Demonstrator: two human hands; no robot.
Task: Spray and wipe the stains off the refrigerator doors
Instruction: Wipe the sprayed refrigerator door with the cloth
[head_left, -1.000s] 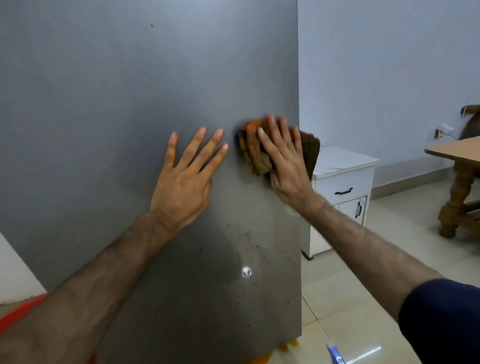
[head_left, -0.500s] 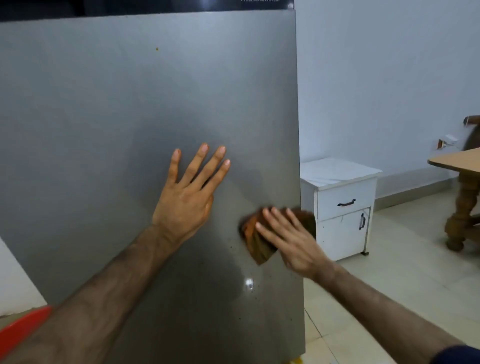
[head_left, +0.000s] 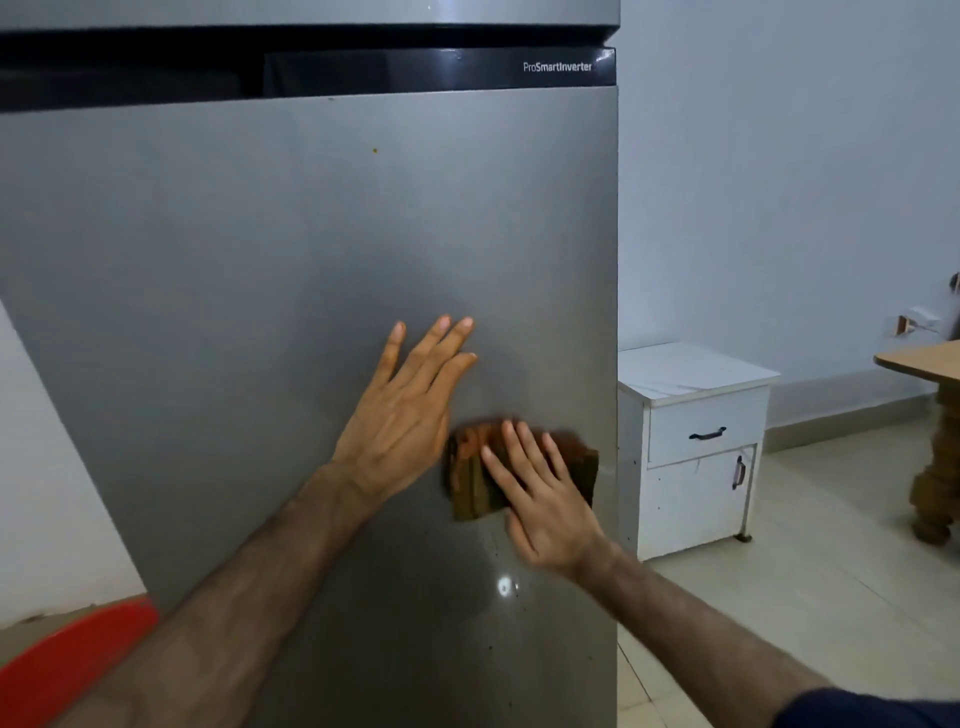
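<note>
Pretty dim, flat indoor light, kinda bluish-grey overall. One small bright glare spot (head_left: 505, 586) sits on the refrigerator door (head_left: 260, 312) around 6 o'clock, so some lamp is reflecting there. Soft dark shadow spreads on the door around the left hand (head_left: 402, 423) and right hand (head_left: 540, 506), fuzzy edges, nothing harsh. Wide-angle warp is obvious: the door's edges lean, worst toward 9 o'clock. The cloth (head_left: 470, 480) looks smeared with motion blur, and the whole frame is a bit soft.
</note>
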